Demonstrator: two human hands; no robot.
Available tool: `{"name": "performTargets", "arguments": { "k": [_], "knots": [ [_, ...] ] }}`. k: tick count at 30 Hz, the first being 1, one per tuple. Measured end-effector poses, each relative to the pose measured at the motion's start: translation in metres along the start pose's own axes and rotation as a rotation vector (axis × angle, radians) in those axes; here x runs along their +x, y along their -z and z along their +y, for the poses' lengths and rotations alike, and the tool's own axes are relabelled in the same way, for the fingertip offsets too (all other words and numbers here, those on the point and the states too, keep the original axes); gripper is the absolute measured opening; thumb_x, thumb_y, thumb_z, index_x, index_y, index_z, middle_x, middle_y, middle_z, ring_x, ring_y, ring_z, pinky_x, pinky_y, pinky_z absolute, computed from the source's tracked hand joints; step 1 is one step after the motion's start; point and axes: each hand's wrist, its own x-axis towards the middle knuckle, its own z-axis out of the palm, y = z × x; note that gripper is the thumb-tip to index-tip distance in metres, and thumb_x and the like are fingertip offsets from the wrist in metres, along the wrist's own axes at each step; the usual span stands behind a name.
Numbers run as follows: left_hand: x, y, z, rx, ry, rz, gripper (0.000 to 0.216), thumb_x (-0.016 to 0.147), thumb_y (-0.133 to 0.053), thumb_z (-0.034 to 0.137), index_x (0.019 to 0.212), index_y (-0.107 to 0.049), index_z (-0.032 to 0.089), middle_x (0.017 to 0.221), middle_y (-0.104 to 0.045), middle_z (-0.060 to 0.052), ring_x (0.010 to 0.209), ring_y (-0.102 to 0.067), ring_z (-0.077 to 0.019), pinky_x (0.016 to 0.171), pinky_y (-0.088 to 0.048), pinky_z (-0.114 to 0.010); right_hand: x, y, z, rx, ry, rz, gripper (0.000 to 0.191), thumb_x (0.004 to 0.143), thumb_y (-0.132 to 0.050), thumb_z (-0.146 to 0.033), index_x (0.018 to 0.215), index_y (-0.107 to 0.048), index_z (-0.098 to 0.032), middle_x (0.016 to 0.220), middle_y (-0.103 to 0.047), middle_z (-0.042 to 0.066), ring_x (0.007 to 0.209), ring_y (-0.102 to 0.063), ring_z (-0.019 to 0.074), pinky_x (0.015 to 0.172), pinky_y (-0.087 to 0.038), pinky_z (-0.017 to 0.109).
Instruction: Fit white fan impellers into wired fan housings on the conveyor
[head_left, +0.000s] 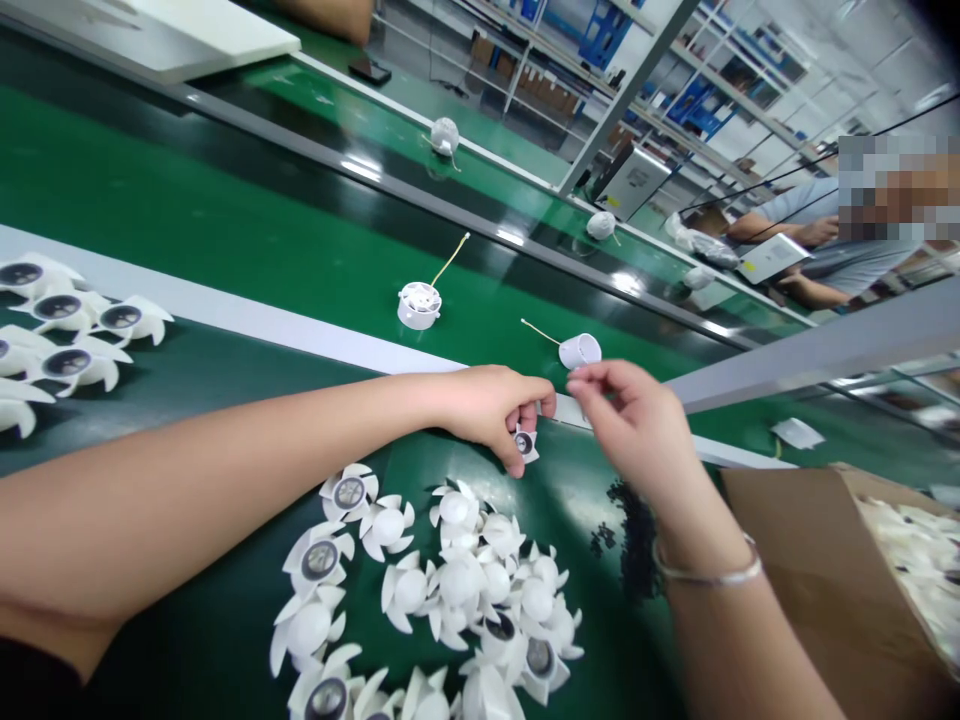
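My left hand (491, 410) is closed round a small white fan impeller (524, 443), of which only a blade and the dark hub show below the fingers. My right hand (630, 420) is beside it with fingertips pinched together, close to a white cylindrical fan housing (580, 351) with a thin wire lying on the green belt; whether the fingers touch it I cannot tell. Below both hands lies a heap of several white impellers (450, 590) on the dark green bench.
Another fan housing (418, 304) with a yellow wire sits on the green conveyor (225, 230). More impellers (67, 330) lie at the left. An open cardboard box (810, 580) of white parts stands at right. A seated person (825, 240) works across the line.
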Motion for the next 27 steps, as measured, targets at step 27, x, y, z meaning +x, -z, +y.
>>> {"name": "performTargets", "arguments": {
  "k": [27],
  "knots": [
    [0.002,0.013,-0.004,-0.528,0.07,0.005,0.039,0.072,-0.08,0.027,0.103,-0.058,0.019,0.09,-0.058,0.003,0.063,-0.05,-0.006,0.061,-0.041,-0.022,-0.057,-0.018,-0.009,0.161,0.276,-0.027,0.016,0.09,-0.063,-0.015,0.102,-0.07,-0.023,0.126,-0.064,0.008,0.113,-0.064,0.0205,0.095,-0.055,0.036]
  ]
}}
